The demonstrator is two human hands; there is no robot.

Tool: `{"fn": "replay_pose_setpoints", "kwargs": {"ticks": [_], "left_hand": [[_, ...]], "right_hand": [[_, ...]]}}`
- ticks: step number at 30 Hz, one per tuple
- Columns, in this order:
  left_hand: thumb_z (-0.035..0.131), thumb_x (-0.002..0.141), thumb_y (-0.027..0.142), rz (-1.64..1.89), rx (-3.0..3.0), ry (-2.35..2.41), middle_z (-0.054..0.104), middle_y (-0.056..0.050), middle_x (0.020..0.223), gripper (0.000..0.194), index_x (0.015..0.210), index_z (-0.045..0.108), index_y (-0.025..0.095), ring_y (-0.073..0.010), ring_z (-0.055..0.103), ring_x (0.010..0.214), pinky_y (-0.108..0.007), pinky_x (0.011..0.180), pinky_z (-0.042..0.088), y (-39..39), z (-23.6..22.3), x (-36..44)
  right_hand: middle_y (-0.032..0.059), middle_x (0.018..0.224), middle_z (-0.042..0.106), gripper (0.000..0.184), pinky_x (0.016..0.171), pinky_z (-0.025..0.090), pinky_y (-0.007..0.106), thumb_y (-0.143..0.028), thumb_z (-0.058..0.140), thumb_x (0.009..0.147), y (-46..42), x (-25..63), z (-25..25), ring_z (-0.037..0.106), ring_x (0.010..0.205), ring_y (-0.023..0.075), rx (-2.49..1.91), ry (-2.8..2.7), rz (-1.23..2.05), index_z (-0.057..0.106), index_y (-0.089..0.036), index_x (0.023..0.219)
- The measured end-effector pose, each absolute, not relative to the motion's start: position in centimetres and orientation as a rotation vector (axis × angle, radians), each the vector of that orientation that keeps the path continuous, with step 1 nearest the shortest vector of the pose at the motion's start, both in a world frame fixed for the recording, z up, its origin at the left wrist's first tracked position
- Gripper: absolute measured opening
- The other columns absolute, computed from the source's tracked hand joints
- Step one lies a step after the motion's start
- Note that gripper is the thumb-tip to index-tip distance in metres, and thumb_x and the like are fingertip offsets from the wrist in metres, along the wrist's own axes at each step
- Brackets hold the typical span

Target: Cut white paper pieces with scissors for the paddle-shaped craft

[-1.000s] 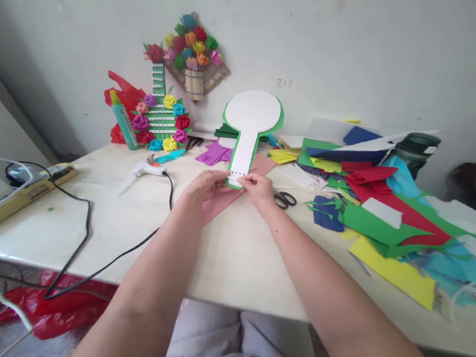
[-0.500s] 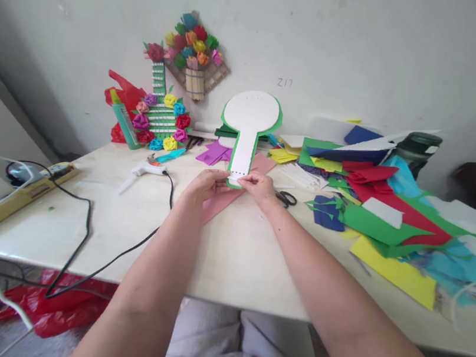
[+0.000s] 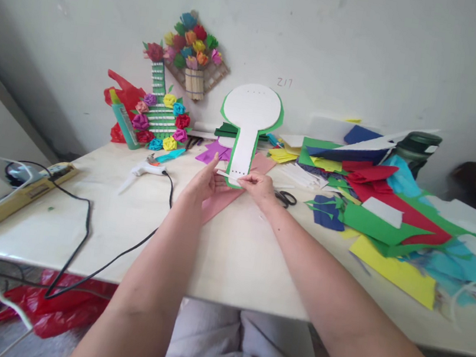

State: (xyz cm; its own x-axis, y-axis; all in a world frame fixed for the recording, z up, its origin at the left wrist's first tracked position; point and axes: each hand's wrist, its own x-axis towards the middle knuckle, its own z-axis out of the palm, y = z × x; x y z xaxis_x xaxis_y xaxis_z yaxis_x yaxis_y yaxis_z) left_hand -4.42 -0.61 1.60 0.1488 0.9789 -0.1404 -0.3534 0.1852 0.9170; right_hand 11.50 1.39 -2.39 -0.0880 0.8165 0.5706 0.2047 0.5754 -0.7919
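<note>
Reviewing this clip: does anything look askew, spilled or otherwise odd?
Nothing looks spilled. Slightly odd: the green backing shows unevenly around the white cutout, wide at the round part's sides, none visible on top. Also, the black cord from the glue gun sags past the front edge of the table and could snag.

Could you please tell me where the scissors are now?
In the head view, the scissors lie on the table, just right of the right hand.
</note>
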Motion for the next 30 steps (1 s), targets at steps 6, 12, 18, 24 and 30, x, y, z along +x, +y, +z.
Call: {"fn": "replay_pose_setpoints", "kwargs": {"ticks": [6, 12, 18, 24, 30], "left_hand": [[0.053, 0.077, 0.036, 1.11, 0.922, 0.899, 0.067, -0.013, 0.072, 0.028, 0.084, 0.059, 0.01, -0.0213, 0.065, 0.068, -0.034, 0.067, 0.053, -0.5, 1.3, -4.7], [0.052, 0.076, 0.026, 1.074, 0.962, 0.882, 0.067, -0.011, 0.076, 0.023, 0.089, 0.062, 0.01, -0.0199, 0.065, 0.07, -0.031, 0.066, 0.053, -0.8, 1.5, -4.6], [0.053, 0.071, 0.01, 1.049, 1.027, 0.895, 0.067, -0.01, 0.079, 0.019, 0.085, 0.064, 0.007, -0.0176, 0.064, 0.071, -0.026, 0.066, 0.053, -0.9, 1.6, -4.5], [0.058, 0.068, 0.01, 1.044, 1.023, 0.909, 0.066, -0.013, 0.082, 0.018, 0.085, 0.064, 0.006, -0.0206, 0.065, 0.072, -0.03, 0.067, 0.054, -0.6, 1.1, -4.8], [0.063, 0.063, 0.006, 1.099, 1.03, 0.92, 0.065, -0.012, 0.074, 0.014, 0.076, 0.062, 0.005, -0.0193, 0.064, 0.064, -0.033, 0.068, 0.053, -0.2, 0.4, -5.0]], "right_hand": [[0.0022, 0.063, 0.064, 0.009, 0.062, 0.043, 0.026, -0.024, 0.063, 0.06, 1.2, 11.4, -2.3, 0.057, 0.063, 0.014, -0.864, -1.611, 0.639, 0.066, -0.015, 0.062], [0.0018, 0.063, 0.063, 0.009, 0.061, 0.043, 0.025, -0.023, 0.063, 0.059, 1.1, 11.3, -2.2, 0.056, 0.062, 0.0135, -0.888, -1.592, 0.686, 0.065, -0.015, 0.062], [0.0011, 0.063, 0.064, 0.008, 0.062, 0.043, 0.025, -0.022, 0.063, 0.059, 1.0, 11.3, -2.2, 0.056, 0.063, 0.0133, -0.898, -1.596, 0.688, 0.065, -0.016, 0.062], [0.0008, 0.06, 0.064, 0.012, 0.057, 0.046, 0.027, -0.025, 0.064, 0.057, 0.7, 11.2, -2.2, 0.056, 0.055, 0.0125, -0.934, -1.525, 0.842, 0.066, -0.015, 0.064], [0.0006, 0.06, 0.062, 0.014, 0.055, 0.047, 0.026, -0.026, 0.066, 0.055, 0.6, 11.1, -2.3, 0.055, 0.053, 0.0117, -0.899, -1.458, 0.974, 0.065, -0.015, 0.064]]}}
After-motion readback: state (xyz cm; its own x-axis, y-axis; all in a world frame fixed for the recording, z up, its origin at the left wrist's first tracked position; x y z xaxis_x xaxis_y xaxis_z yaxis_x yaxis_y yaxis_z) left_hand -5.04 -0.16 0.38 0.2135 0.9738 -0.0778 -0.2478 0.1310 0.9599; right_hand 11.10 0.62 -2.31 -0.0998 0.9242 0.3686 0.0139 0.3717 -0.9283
